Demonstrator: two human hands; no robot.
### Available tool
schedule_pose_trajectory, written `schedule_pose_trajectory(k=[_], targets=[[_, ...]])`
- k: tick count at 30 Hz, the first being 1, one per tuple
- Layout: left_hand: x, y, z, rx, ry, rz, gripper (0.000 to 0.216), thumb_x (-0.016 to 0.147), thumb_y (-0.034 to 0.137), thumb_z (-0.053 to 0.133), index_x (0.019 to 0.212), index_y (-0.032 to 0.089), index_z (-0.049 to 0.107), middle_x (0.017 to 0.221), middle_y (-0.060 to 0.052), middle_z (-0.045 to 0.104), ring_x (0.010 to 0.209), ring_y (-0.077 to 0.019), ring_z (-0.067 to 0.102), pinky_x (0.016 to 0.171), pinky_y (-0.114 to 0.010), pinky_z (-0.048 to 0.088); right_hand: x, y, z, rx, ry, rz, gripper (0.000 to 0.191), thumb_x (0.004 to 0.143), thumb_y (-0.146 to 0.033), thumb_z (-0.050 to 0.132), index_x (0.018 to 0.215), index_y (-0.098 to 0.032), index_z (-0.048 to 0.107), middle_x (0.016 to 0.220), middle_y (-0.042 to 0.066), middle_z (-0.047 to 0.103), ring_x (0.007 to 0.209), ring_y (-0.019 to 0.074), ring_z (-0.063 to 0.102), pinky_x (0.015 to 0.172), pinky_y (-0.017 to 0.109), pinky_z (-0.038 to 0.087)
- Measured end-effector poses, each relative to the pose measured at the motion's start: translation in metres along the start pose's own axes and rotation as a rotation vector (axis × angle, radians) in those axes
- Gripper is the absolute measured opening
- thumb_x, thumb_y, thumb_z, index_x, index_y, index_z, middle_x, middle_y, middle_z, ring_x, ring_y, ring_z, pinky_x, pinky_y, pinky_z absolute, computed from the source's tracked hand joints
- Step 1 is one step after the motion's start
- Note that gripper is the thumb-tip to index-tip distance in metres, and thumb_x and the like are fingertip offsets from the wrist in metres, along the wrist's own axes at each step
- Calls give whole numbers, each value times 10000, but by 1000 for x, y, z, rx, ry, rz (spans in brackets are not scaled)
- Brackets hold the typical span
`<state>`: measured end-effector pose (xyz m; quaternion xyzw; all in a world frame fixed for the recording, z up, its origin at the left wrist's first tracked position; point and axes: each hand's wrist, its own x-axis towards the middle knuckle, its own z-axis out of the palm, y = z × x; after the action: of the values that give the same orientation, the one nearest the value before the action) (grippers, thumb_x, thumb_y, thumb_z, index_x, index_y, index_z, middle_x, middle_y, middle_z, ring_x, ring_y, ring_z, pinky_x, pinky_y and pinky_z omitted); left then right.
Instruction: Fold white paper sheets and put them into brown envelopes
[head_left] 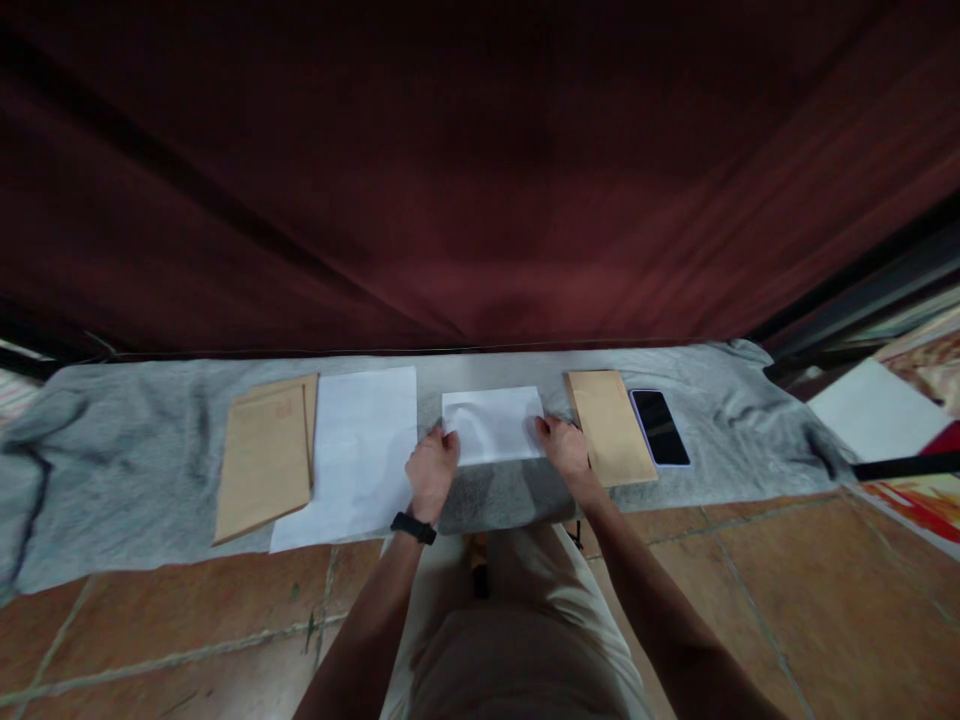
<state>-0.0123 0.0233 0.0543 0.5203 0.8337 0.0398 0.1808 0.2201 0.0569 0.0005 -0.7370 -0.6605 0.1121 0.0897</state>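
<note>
A white sheet of paper (493, 425), smaller than the one at its left, lies on the grey cloth in front of me. My left hand (433, 465) pinches its left edge, thumb on top. At the right edge, my right hand (562, 447) grips the same paper between thumb and curled fingers. Just right of that hand lies a brown envelope (613, 428). Larger white sheets (365, 450) rest left of my left hand, partly covered by a stack of brown envelopes (262, 455).
A phone (661, 428) with a dark screen lies right of the single envelope. Grey cloth (150, 450) covers the narrow table. A dark red curtain (480, 200) hangs right behind it. Printed sheets and a dark bar (907, 466) are at the far right.
</note>
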Motion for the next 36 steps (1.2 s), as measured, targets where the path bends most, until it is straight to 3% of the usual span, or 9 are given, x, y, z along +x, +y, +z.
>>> schedule_pose_trajectory(k=[17, 26, 36], targets=[[10, 2, 4, -15, 38, 5, 361, 1022, 426, 424, 1142, 199, 678, 1031, -150, 773, 982, -287, 738, 785, -346, 513, 11, -11, -11, -30, -46, 59, 406, 1050, -412, 464, 977, -142, 758, 877, 192, 769, 853, 269, 760, 788, 339, 538], [15, -1, 7, -12, 28, 12, 346, 1012, 450, 451, 1111, 216, 685, 1014, -132, 776, 976, -281, 739, 771, -332, 512, -8, -3, -11, 21, -23, 35, 333, 1058, -372, 462, 1017, -179, 730, 905, 147, 768, 832, 230, 748, 743, 275, 486], [11, 4, 7, 17, 65, 12, 360, 1029, 437, 421, 1133, 208, 677, 1005, -123, 780, 965, -278, 745, 755, -326, 506, -21, -10, -12, -132, -52, 31, 354, 1081, -350, 394, 1127, -140, 677, 891, 147, 767, 809, 229, 750, 694, 278, 471]])
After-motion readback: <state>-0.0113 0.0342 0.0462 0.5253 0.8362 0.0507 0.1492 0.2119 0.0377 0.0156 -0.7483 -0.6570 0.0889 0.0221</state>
